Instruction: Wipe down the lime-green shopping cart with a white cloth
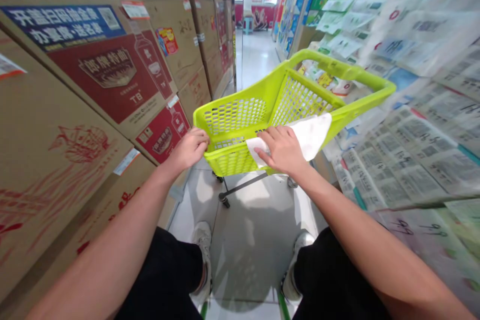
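A lime-green plastic shopping cart (240, 110) stands before me, turned at an angle with its handle toward the right. My left hand (193, 147) is closed around the rim at its near left corner. Draped over the near side rim lies a white cloth (313, 132). My right hand (281, 147) presses that cloth against the rim, fingers over the top edge and thumb on the outer side. Below the basket, a dark leg frame and casters (224, 200) rest on the floor.
Stacked cardboard cartons (112, 75) wall off the left side. Along the right, plastic-wrapped paper packs (408, 145) are piled high, some with handwritten prices. A tiled aisle (258, 65) runs ahead, where a person (247, 0) is near a blue stool (248, 24).
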Tool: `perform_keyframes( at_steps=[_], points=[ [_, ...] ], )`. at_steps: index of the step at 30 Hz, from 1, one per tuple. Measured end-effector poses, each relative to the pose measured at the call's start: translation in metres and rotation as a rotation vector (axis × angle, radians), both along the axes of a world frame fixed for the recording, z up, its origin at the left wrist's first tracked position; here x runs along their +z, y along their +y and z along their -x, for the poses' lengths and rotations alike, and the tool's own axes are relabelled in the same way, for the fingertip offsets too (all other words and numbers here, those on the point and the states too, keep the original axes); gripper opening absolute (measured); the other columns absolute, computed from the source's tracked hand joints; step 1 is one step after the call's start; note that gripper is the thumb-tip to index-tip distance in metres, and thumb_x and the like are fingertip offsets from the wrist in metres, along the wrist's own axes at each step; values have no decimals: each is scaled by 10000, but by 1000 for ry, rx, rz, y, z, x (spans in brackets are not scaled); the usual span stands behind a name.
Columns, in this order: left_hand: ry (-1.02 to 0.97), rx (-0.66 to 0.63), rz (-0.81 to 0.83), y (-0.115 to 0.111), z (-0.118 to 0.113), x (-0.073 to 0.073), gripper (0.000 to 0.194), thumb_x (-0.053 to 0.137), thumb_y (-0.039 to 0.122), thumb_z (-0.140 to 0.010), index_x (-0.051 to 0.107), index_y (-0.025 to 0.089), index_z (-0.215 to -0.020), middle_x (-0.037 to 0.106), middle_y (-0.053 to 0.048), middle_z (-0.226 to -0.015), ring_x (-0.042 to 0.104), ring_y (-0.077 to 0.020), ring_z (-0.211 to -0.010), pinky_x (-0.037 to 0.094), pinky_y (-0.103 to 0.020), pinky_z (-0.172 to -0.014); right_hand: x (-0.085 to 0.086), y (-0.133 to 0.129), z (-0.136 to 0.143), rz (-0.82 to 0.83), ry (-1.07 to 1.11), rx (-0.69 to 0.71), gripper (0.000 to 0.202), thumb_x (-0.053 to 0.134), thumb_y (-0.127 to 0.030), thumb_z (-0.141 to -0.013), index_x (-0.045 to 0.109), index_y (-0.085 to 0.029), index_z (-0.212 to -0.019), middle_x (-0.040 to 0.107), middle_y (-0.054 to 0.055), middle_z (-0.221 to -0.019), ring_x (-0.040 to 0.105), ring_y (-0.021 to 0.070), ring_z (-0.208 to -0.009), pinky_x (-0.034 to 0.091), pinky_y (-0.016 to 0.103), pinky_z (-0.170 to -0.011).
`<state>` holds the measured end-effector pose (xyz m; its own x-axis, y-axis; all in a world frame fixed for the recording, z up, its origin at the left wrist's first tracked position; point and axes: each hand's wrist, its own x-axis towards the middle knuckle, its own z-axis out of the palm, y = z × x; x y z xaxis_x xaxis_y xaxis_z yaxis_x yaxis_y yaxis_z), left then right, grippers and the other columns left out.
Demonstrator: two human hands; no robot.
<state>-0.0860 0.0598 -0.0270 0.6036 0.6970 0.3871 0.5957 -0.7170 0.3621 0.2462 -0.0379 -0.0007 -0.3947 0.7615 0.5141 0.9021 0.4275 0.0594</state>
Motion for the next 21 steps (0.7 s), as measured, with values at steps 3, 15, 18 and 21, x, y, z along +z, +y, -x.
perform_keyframes(
  at_steps=[3,15,18,21],
  points=[
    [-5,-51,36,10,5,3,284,417,233,-850,610,207,-643,727,-108,-962,643,-260,-999,498,-440,-986,17,7,-52,-63,53,-202,502,369,-575,-1057,718,-215,-1040,652,151,-1042,531,360,-1063,376,551,-997],
    [139,12,-7,6,-24,-1,322,466,266,-876,705,209,-667,742,-91,-1196,608,-300,-1153,458,-528,-1086,-5,-6,-6,-41,145,-51,557,445,-621,-1031,682,-185,-1283,648,173,-1160,534,365,-1116,415,558,-1034],
    [164,-21,9,6,-29,5,332,455,281,-881,702,206,-672,746,-94,-1204,624,-299,-1188,461,-527,-1106,-10,-12,30,55,134,126,620,456,-640,-1029,618,-180,-1411,648,169,-1260,540,354,-1166,408,528,-1078],
    [135,-85,31,11,-27,9,338,437,264,-873,667,203,-634,748,-114,-1198,636,-291,-1217,455,-522,-1153,2,-3,-6,50,107,12,536,392,-598,-1060,700,-208,-1259,677,156,-1179,553,354,-1130,418,536,-1040]
  ],
)
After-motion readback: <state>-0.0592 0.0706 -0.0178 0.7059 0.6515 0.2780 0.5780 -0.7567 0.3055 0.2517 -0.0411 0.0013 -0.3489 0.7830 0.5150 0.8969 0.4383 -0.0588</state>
